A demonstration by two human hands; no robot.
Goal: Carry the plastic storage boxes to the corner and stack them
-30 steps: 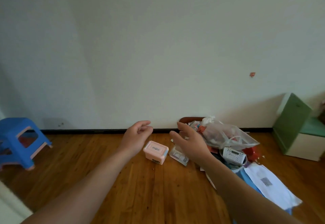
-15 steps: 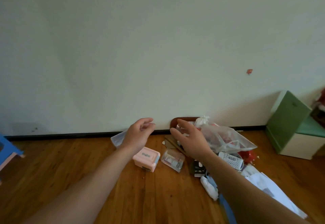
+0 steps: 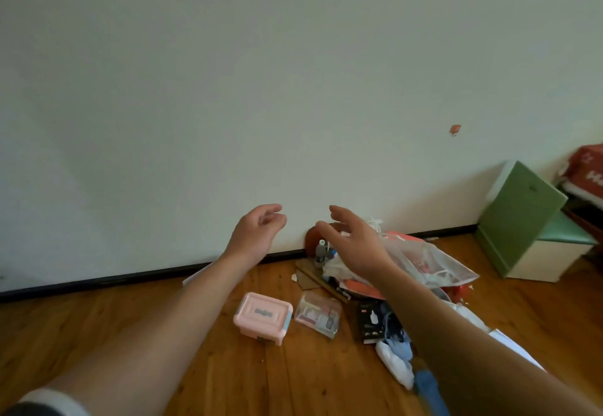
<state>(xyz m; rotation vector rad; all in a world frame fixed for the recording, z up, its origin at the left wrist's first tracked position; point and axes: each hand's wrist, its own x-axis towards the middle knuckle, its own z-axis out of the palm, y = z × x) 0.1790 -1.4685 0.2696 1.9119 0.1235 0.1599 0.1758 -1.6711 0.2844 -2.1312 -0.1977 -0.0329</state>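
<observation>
- Resting on the wooden plank floor (image 3: 137, 334), nearest of all: small pink lidded plastic storage box (image 3: 263, 317), just beside a clear plastic box (image 3: 318, 313) tilted against the clutter pile.
- Looking rigid, light and smooth; best clasped by the short sides under the lid rim, lest the lid pop loose.
- Hovering beyond, above both boxes: left hand (image 3: 257, 231) and right hand (image 3: 354, 244), fingers loosely spread, holding nothing.
- Lying farthest, against the wall: translucent plastic bag (image 3: 427, 260).
</observation>
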